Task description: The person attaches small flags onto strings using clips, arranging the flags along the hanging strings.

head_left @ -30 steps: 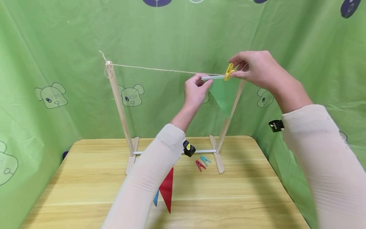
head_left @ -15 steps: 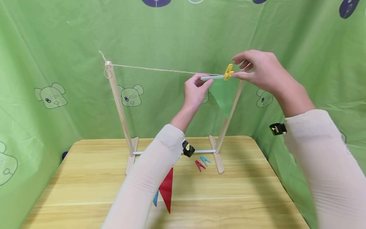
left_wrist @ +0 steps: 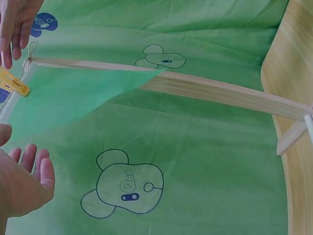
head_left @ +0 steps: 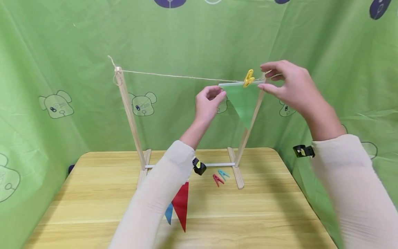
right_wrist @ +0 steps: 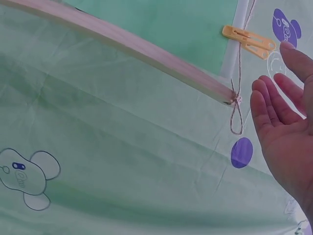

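Observation:
A green triangular pennant [head_left: 243, 102] with a white top strip [head_left: 230, 84] hangs point down. A yellow clothespin [head_left: 248, 79] clips that strip to the string [head_left: 174, 75]. My left hand [head_left: 207, 104] is just below the strip's left end; in the left wrist view its thumb and fingers are parted and grip nothing. To the right of the clothespin is my right hand [head_left: 293, 84], thumb and fingers spread near the string's right end. The right wrist view has this hand [right_wrist: 288, 107] apart from the clothespin [right_wrist: 249, 40], holding nothing.
Two wooden posts [head_left: 130, 114] carry the string, joined low down by a white rod [head_left: 220, 164]. On the wooden table [head_left: 264, 214] lie a red clothespin [head_left: 218, 180], a blue clothespin [head_left: 223, 173], a red pennant [head_left: 182, 205] and a blue pennant [head_left: 169, 213], the pennants partly behind my left sleeve.
My right hand has let go of the yellow clothespin and moved right and down. My left hand has released the strip and drawn slightly left and down. The green pennant stays hanging.

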`<state>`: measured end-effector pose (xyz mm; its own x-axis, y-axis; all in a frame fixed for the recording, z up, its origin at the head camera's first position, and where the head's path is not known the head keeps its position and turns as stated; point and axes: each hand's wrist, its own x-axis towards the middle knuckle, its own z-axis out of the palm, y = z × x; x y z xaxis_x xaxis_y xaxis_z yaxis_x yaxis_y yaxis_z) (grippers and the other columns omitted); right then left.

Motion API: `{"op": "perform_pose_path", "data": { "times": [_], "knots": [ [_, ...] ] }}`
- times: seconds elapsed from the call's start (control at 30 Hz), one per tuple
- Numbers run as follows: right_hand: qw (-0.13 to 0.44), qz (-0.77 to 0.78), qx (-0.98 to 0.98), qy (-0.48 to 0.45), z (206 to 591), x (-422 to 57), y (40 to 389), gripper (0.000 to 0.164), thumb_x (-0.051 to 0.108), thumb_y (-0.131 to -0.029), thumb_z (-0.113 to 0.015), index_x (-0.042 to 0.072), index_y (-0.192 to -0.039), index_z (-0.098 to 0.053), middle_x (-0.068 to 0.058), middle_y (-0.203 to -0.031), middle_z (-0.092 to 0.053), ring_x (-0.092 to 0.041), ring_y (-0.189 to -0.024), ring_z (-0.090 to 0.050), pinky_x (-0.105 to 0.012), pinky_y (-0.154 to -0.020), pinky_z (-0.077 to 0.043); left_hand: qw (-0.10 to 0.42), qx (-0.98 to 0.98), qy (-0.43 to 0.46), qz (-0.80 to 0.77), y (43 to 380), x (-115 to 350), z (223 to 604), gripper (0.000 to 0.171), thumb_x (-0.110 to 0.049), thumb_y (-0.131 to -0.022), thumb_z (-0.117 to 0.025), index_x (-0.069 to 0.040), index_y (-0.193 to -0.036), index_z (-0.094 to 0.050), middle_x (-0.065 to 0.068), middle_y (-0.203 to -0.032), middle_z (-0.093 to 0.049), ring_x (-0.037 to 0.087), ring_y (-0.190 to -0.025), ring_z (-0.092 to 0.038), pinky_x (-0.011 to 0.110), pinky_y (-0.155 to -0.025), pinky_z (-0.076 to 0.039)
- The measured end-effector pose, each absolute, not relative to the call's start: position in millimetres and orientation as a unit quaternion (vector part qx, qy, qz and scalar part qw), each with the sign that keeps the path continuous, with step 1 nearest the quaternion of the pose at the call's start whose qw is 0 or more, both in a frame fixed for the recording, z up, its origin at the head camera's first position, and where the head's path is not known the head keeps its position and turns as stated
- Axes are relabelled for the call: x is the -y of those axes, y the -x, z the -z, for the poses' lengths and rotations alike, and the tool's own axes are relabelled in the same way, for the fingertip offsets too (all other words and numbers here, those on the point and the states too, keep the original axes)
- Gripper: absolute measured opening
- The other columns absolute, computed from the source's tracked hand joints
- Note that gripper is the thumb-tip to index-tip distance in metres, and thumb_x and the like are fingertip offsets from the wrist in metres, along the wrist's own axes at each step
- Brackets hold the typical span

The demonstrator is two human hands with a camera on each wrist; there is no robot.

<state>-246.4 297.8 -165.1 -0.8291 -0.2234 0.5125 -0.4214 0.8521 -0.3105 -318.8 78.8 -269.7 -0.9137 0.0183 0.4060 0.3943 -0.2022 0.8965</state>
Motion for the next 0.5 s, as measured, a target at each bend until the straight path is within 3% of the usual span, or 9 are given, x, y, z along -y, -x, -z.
{"op": "perform_pose_path", "data": {
  "times": [0.33,0.5],
  "knots": [
    [0.278,-0.266,0.907,-0.173,193,-305,233,0.059,0.015,-0.093,-0.078,0.014,-0.147,-0.055,-0.008,-0.146,-0.059,-0.026,-0.132,-0.059,-0.016,-0.11,-0.045,0.123,0.625,0.18,0.749,316,-58,288,0.04,-0.011,-0.095,-0.074,0.002,-0.131,-0.063,0.017,-0.127,-0.069,0.022,-0.115,-0.067,0.022,-0.1,-0.054],
    [0.299,-0.288,0.893,-0.177,207,-306,226,0.063,0.009,-0.091,-0.079,0.015,-0.149,-0.054,-0.009,-0.147,-0.058,-0.018,-0.135,-0.056,-0.014,-0.111,-0.043,0.122,0.632,0.192,0.741,310,-49,294,0.044,-0.012,-0.096,-0.073,0.001,-0.136,-0.06,0.015,-0.132,-0.068,0.023,-0.121,-0.066,0.021,-0.104,-0.052]
  ]
}}
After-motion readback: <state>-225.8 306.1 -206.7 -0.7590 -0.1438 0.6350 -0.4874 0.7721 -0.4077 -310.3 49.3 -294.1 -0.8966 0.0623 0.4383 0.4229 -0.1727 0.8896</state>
